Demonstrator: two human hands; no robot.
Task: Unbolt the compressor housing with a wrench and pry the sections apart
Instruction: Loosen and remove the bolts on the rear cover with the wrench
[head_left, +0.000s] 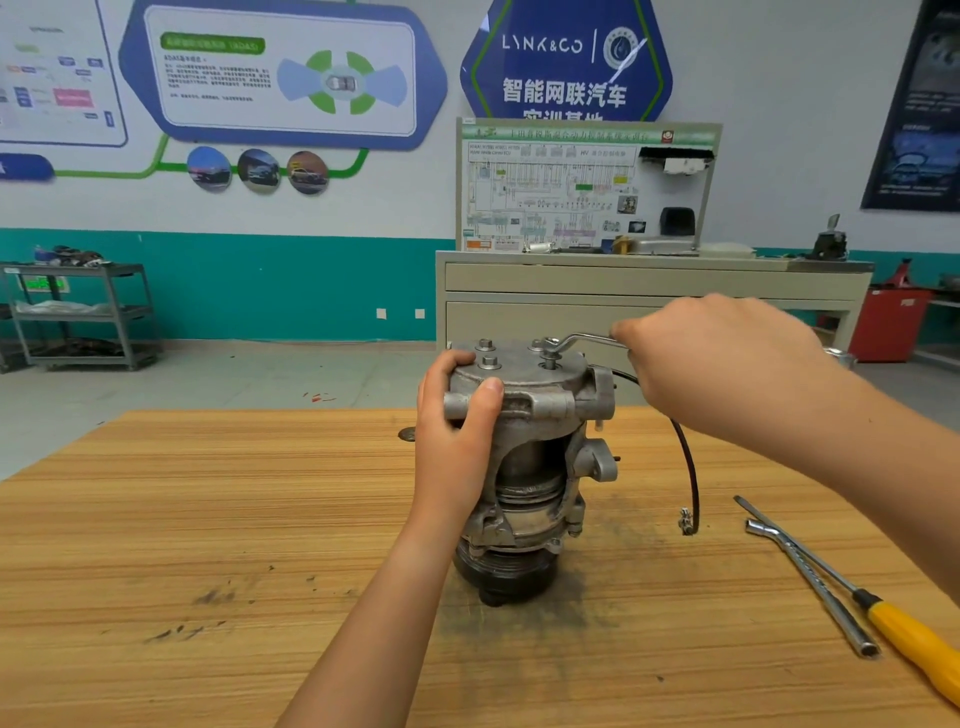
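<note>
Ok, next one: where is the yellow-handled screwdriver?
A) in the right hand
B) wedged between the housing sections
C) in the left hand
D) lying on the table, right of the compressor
D: the yellow-handled screwdriver lies on the table beside a spare socket wrench, while the right hand holds the wrench on top of the compressor.

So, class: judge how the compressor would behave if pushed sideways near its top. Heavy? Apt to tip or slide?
The compressor is probably heavy for its size: it looks cast metal. It may tip, standing tall on its narrow pulley. The left hand gripping its top suggests it would twist under the wrench.
</note>
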